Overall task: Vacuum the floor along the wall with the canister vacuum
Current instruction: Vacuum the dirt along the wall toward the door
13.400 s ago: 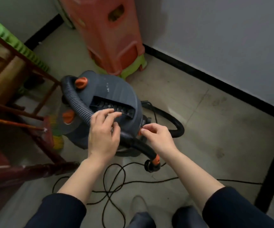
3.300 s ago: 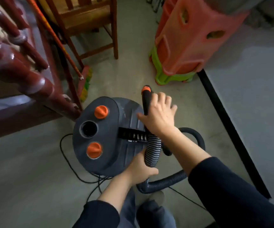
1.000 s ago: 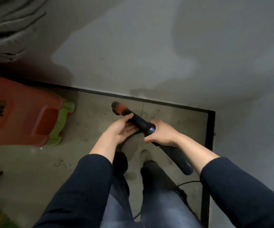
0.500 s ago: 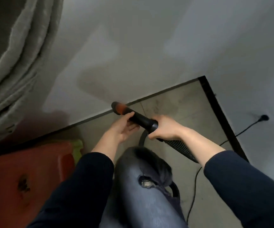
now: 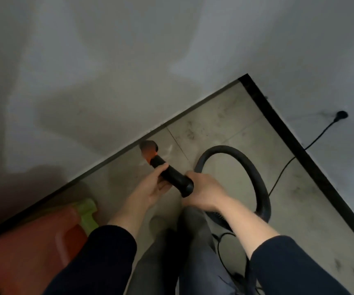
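as left hand (image 5: pixel 151 189), right hand (image 5: pixel 207 191) wrap fingers round it, hose nozzle (image 5: pixel 175 177) points up-left

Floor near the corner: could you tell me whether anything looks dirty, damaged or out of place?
Dark scuff marks speckle the floor near the corner, and the power cord trails loose across it from its wall plug. Nothing looks broken.

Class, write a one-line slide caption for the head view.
Left hand and right hand grip the vacuum hose nozzle, orange tip aimed at the floor along the baseboard.
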`<action>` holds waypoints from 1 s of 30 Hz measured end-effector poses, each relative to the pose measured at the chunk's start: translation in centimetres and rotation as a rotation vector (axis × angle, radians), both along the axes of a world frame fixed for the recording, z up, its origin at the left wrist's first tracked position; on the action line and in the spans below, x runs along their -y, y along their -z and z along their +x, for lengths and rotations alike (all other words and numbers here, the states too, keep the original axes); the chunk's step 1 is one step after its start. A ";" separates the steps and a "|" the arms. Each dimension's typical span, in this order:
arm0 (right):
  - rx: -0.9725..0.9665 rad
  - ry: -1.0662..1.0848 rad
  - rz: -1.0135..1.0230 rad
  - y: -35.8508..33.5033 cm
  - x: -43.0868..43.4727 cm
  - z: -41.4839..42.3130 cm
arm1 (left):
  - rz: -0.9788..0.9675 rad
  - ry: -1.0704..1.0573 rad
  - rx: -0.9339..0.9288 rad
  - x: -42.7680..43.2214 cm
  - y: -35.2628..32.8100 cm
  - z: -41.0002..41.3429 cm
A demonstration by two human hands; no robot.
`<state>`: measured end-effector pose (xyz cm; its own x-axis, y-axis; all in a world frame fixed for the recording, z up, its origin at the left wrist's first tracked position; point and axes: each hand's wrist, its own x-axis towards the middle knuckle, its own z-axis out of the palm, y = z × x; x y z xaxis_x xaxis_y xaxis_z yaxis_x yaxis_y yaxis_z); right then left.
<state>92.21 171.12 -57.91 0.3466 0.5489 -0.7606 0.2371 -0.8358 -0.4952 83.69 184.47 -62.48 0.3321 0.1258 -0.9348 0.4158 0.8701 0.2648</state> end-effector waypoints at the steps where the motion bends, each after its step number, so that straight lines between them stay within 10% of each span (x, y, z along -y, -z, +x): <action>1: -0.002 -0.007 -0.005 1.1 0.6 0.1 | -0.013 -0.016 -0.013 0.5 1.1 0.0; 18: -0.120 -0.159 0.008 23.4 10.7 3.3 | -0.047 -0.123 -0.187 9.2 22.0 0.8; 23: 0.284 -0.467 -0.177 23.6 18.5 5.3 | -0.006 -0.318 -0.189 9.7 23.5 0.5; 30: 0.157 -0.142 -0.185 21.4 18.5 3.1 | -0.133 -0.534 -0.040 11.4 21.2 1.9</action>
<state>95.31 152.64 -79.36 0.3977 0.4571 -0.7955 0.4198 -0.8616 -0.2853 85.55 173.03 -83.65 0.2183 0.1470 -0.9647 -0.0852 0.9877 0.1313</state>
